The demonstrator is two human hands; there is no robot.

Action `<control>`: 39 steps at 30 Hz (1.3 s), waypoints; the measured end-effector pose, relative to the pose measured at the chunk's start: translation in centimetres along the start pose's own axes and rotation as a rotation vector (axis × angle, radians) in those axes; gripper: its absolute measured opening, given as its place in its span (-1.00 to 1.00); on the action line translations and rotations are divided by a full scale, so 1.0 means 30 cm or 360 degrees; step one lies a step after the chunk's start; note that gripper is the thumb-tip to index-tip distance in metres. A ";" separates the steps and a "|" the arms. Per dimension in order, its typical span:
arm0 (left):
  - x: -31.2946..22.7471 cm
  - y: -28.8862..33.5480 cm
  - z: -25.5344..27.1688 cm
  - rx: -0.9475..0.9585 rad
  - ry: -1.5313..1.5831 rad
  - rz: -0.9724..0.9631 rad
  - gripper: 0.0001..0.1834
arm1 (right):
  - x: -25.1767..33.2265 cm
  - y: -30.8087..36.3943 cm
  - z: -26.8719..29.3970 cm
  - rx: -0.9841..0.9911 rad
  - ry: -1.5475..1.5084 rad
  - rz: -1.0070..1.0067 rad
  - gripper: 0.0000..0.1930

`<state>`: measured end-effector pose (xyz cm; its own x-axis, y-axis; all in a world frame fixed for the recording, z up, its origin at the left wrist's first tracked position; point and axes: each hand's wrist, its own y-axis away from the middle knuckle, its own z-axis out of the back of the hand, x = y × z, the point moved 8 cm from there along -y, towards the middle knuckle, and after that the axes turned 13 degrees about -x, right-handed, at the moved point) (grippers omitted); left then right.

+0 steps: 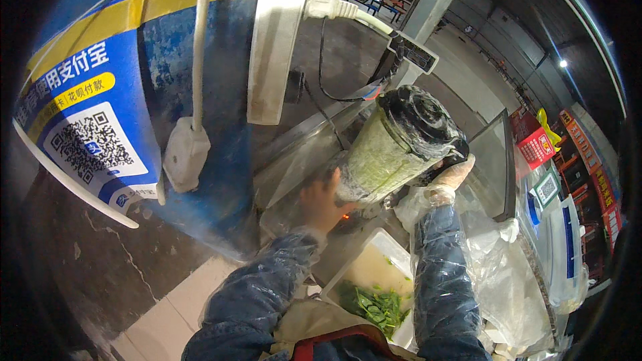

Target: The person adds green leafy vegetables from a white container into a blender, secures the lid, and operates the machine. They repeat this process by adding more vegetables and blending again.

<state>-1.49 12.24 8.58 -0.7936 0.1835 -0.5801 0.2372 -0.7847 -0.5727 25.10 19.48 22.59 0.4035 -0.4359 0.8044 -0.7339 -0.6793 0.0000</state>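
A blender jar (388, 150) with a black lid (422, 120) stands tilted in the middle, filled with pale green, frothy-looking contents. My right hand (453, 175), in a clear plastic glove, is closed around the jar's dark handle at the right. Beside the jar's lower left side is my left hand (321, 202), blurred; whether it touches the jar cannot be made out. A small red light glows under the jar, next to that hand. Below and between my forearms sits a white tub (382, 244) with cloudy liquid and green leaves (378, 307).
To the left rises a blue surface bearing a blue payment sign (93, 127), with a hanging white plug (186, 154). A white power strip (271, 47) and cables are at the top. Clear plastic bags (501, 267) and a plastic container (565, 254) lie to the right.
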 end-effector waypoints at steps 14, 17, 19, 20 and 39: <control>0.016 0.016 -0.034 0.0076 0.0033 0.0067 0.00 | 0.016 0.022 -0.015 0.0011 -0.0029 -0.0004 -0.64; 0.019 0.017 -0.040 0.0077 0.0051 0.0081 0.00 | 0.011 0.011 -0.011 0.0008 -0.0019 -0.0017 -0.63; 0.021 0.017 -0.043 0.0087 0.0066 0.0093 0.00 | 0.007 -0.002 -0.007 0.0014 -0.0022 -0.0027 -0.62; 0.021 0.016 -0.041 0.0071 0.0058 0.0086 0.00 | -0.003 -0.008 -0.007 0.0031 -0.0049 -0.0082 -0.62; 0.005 0.008 0.000 -0.0246 0.0020 -0.0054 0.01 | 0.003 0.006 -0.022 0.0089 -0.0053 -0.0071 -0.66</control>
<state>-1.54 12.06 8.36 -0.7958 0.2166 -0.5655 0.2944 -0.6776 -0.6739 24.64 19.72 23.05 0.4539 -0.4234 0.7840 -0.6835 -0.7299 0.0015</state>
